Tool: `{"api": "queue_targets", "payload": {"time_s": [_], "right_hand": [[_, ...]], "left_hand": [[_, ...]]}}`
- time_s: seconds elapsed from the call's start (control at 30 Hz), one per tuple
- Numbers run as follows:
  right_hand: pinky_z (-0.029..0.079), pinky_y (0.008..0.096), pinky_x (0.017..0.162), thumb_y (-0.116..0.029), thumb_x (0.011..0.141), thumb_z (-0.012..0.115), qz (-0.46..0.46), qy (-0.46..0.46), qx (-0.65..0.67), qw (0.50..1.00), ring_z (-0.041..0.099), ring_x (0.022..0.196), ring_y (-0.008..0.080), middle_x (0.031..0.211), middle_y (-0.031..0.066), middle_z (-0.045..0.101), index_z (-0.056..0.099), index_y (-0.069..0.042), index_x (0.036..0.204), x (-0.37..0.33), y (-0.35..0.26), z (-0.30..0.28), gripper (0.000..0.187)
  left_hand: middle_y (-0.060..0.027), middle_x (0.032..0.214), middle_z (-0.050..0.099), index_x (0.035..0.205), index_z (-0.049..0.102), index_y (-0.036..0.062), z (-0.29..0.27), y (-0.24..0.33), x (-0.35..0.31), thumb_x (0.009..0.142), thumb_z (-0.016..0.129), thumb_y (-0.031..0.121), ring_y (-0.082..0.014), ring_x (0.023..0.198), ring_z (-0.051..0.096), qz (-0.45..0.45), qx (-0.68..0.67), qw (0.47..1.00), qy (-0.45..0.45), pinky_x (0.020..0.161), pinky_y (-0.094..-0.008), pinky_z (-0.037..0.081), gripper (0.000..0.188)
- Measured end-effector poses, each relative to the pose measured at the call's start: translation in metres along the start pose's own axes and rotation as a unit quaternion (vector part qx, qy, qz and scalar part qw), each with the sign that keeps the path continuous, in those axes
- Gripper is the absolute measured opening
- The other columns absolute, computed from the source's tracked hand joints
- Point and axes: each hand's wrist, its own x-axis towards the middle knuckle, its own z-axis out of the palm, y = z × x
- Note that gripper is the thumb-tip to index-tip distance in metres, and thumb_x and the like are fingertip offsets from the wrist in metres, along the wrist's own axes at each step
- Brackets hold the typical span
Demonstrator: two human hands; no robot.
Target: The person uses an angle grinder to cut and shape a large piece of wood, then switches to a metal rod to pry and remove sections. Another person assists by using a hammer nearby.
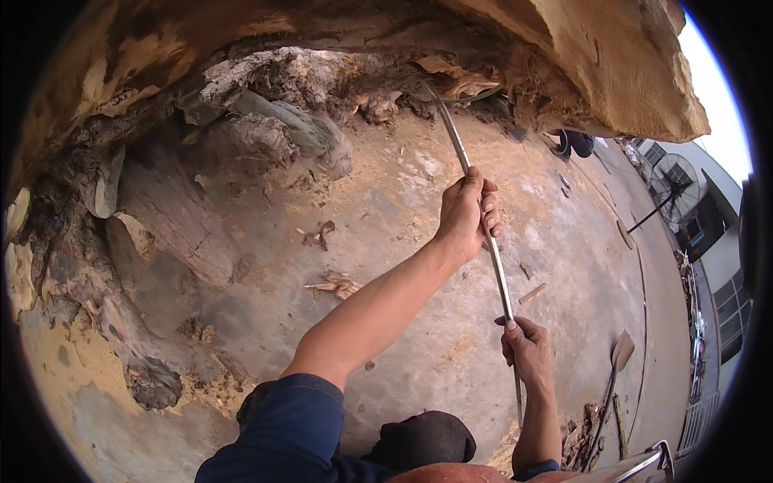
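Observation:
A long, slim metal bar [496, 266] runs from the lower right up toward the wood, slightly curved at its far end. My left hand [469, 212] is wrapped round its upper middle part. Lower down, my right hand [527, 348] grips the same bar near its rear part. The bar's tip reaches the rough, rotted wood [378, 103] under a large overhanging trunk [604, 64]. From this view I cannot tell whether the tip touches the wood.
Gnarled roots [153, 382] spread along the left. Wood scraps [334, 284] and sawdust lie on the concrete floor [419, 322]. At right are a shovel [620, 354], a bark pile [578, 443] and a standing fan [675, 187]. Dark objects sit beyond the trunk.

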Motion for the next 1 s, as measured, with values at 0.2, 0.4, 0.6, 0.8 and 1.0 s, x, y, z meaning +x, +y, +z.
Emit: {"api": "queue_targets", "payload": {"time_s": [0.2,0.4,0.6,0.8,1.0], "right_hand": [[0.027,0.0242,0.041,-0.034,0.101,0.064,0.054,-0.01,0.14,0.989,0.038,0.045,0.0074,0.06,-0.0014,0.047,0.066,0.004,0.105,-0.004,0.025,0.039,0.038],[0.025,0.0239,0.042,-0.029,0.099,0.065,0.048,0.042,0.126,0.99,0.036,0.045,0.0067,0.06,-0.0021,0.047,0.068,0.003,0.102,0.001,0.019,0.05,0.032],[0.026,0.0239,0.042,-0.029,0.098,0.067,0.024,0.102,0.095,0.99,0.038,0.045,0.0062,0.058,-0.0034,0.047,0.07,0.002,0.099,0.011,0.01,0.063,0.032],[0.027,0.0235,0.043,-0.032,0.096,0.07,-0.014,0.136,0.033,0.99,0.039,0.047,0.005,0.058,-0.0048,0.047,0.071,0.002,0.097,0.017,0.026,0.061,0.034],[0.026,0.0234,0.044,-0.03,0.096,0.07,0.0,0.139,0.069,0.988,0.039,0.047,0.0048,0.059,-0.0049,0.048,0.071,0.002,0.096,0.02,0.022,0.069,0.032]], "left_hand": [[0.0003,0.065,0.044,0.098,0.052,0.0053,-0.012,0.001,-0.004,0.107,0.044,0.047,-0.0127,0.045,0.039,-0.025,0.022,0.998,-0.046,0.044,-0.0337,0.036,0.043],[0.0011,0.064,0.045,0.097,0.053,0.007,-0.02,0.005,0.003,0.108,0.044,0.045,-0.0114,0.044,0.036,-0.021,0.001,0.999,-0.027,0.041,-0.0321,0.034,0.041],[-0.0009,0.066,0.046,0.101,0.052,0.0039,-0.022,0.012,0.018,0.109,0.037,0.045,-0.0127,0.045,0.038,-0.008,0.016,0.999,-0.045,0.043,-0.0335,0.034,0.045],[-0.0011,0.066,0.047,0.101,0.053,0.0037,-0.026,0.008,0.018,0.11,0.034,0.045,-0.0125,0.046,0.038,0.007,0.01,0.998,-0.063,0.043,-0.0333,0.033,0.046],[-0.0007,0.066,0.046,0.101,0.053,0.0031,-0.031,0.01,0.02,0.11,0.032,0.044,-0.0122,0.047,0.038,-0.006,0.006,0.999,-0.039,0.044,-0.0328,0.033,0.047]]}}
